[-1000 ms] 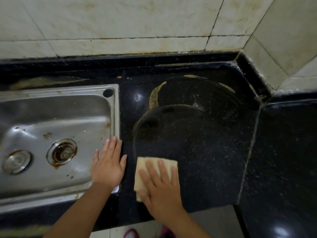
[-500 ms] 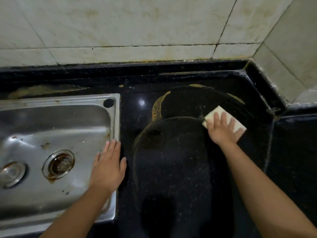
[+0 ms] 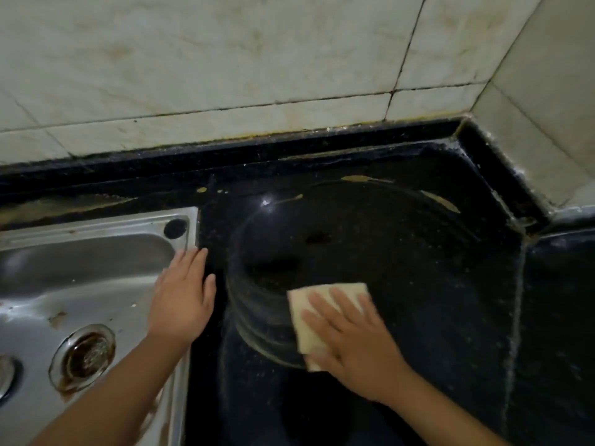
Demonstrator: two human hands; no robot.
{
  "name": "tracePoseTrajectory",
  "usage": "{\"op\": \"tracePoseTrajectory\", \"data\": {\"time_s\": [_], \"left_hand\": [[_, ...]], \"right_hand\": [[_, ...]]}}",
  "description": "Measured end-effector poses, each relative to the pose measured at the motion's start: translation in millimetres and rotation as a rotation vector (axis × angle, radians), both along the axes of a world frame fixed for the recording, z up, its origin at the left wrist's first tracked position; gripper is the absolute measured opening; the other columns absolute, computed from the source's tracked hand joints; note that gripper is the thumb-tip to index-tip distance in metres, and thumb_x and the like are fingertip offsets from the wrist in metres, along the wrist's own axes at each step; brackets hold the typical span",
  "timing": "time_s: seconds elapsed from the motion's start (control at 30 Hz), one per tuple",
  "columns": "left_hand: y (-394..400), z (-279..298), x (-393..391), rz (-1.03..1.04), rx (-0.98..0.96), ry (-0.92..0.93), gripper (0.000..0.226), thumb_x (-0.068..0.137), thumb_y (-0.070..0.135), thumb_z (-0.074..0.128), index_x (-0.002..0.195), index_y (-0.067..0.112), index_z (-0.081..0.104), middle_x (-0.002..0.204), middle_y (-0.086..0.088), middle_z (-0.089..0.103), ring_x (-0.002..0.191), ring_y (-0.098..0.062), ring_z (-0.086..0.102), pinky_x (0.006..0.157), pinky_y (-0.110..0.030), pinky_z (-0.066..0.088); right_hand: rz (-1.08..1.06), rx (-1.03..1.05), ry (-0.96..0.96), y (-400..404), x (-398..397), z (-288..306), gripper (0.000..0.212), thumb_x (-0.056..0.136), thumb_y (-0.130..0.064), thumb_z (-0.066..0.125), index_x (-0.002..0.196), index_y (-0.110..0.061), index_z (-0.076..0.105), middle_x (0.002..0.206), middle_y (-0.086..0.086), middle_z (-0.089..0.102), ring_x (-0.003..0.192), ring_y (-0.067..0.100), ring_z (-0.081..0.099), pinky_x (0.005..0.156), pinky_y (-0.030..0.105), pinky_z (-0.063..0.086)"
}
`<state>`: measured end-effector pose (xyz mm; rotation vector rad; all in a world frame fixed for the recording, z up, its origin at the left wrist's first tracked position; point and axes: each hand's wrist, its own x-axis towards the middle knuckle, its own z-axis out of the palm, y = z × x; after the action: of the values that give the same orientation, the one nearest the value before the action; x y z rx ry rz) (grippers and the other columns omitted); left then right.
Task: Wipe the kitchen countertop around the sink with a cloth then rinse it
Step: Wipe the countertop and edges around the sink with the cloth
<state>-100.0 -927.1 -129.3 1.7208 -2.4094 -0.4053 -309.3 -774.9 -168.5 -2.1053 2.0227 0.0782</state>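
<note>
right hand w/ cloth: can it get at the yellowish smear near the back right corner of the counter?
Probably yes. The right hand presses the cloth flat on open countertop, and nothing stands between it and the smear.

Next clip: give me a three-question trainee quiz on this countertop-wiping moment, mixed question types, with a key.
1. True or false: the right hand presses the cloth flat on the black countertop.
2. Where does the left hand rest? A) inside the sink drain B) on the right rim of the sink C) on the wall tiles
3. Fill in: yellowish streaks remain near the ____ edge of the countertop.

Key: 1 true; 2 B; 3 back
</note>
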Motion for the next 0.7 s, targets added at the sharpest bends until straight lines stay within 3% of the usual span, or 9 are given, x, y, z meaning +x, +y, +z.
{"op": "tracePoseTrajectory", "data": {"time_s": [0.07,0.13,0.2,0.27,0.37,0.43,0.57,0.7], "left_hand": [[-12,2,-24,-0.061,0.007,-0.002,0.048,0.094,0.017,0.045,0.138,0.0,0.037,0.147,-0.017,0.033,0.14,-0.031,0.023,0.113,-0.045,0.021],[-19,3,-51,-0.111,0.042,-0.018,0.05,0.096,0.022,0.041,0.142,0.004,0.03,0.151,-0.013,0.025,0.143,-0.027,0.015,0.115,-0.042,0.017],[-22,1,-79,-0.15,0.062,-0.059,0.054,0.097,0.031,0.035,0.145,0.009,0.022,0.155,-0.01,0.017,0.144,-0.026,0.008,0.115,-0.04,0.015],[-19,1,-103,-0.212,0.063,-0.122,0.057,0.098,0.038,0.029,0.147,0.014,0.014,0.156,-0.007,0.009,0.144,-0.024,0.003,0.115,-0.038,0.014],[-11,-1,-131,-0.311,0.101,-0.139,0.056,0.098,0.041,0.025,0.148,0.019,0.01,0.157,-0.002,0.001,0.144,-0.018,-0.004,0.116,-0.033,0.007],[-7,-4,-140,-0.356,0.122,-0.15,0.056,0.099,0.041,0.024,0.148,0.021,0.008,0.157,0.001,-0.001,0.144,-0.015,-0.006,0.116,-0.03,0.004],[-5,-10,-143,-0.399,0.15,-0.211,0.056,0.099,0.04,0.022,0.148,0.02,0.003,0.157,0.0,-0.005,0.144,-0.016,-0.008,0.116,-0.029,-0.001],[-3,-11,-142,-0.378,0.167,-0.195,0.056,0.099,0.038,0.025,0.148,0.021,0.006,0.157,0.0,-0.004,0.144,-0.016,-0.007,0.116,-0.029,-0.002]], "right_hand": [[-0.217,0.072,0.043,35,-58,6,0.059,0.093,-0.058,0.005,0.134,-0.031,0.038,0.138,-0.007,0.049,0.144,0.013,0.009,0.112,0.038,0.001],[-0.461,0.069,0.042,47,-116,19,0.074,0.085,-0.068,-0.006,0.145,-0.033,0.018,0.152,-0.009,0.021,0.144,0.01,-0.005,0.114,0.039,0.0],[-0.73,0.134,-0.005,40,-163,27,0.06,0.091,-0.06,0.006,0.145,-0.036,-0.002,0.155,-0.012,-0.006,0.145,0.015,-0.007,0.115,0.044,0.0],[-0.911,0.125,-0.06,10,-192,34,0.054,0.097,-0.047,0.017,0.147,-0.034,0.0,0.157,-0.01,-0.008,0.145,0.021,-0.007,0.116,0.048,-0.001],[-1.029,0.128,-0.06,-51,-212,38,0.054,0.098,-0.047,0.014,0.148,-0.03,0.0,0.157,-0.005,-0.01,0.144,0.027,-0.01,0.114,0.051,-0.004],[-0.969,0.121,-0.068,-94,-208,33,0.055,0.098,-0.047,0.012,0.148,-0.029,-0.001,0.157,-0.004,-0.011,0.144,0.028,-0.011,0.114,0.05,-0.005],[-0.599,0.082,-0.088,-163,-160,24,0.052,0.099,-0.045,0.011,0.147,-0.031,-0.002,0.157,-0.006,-0.012,0.144,0.026,-0.011,0.114,0.049,-0.006],[-0.324,0.093,-0.068,-151,-122,19,0.052,0.098,-0.046,0.012,0.147,-0.032,0.001,0.157,-0.008,-0.01,0.144,0.022,-0.013,0.114,0.046,-0.007]]}}
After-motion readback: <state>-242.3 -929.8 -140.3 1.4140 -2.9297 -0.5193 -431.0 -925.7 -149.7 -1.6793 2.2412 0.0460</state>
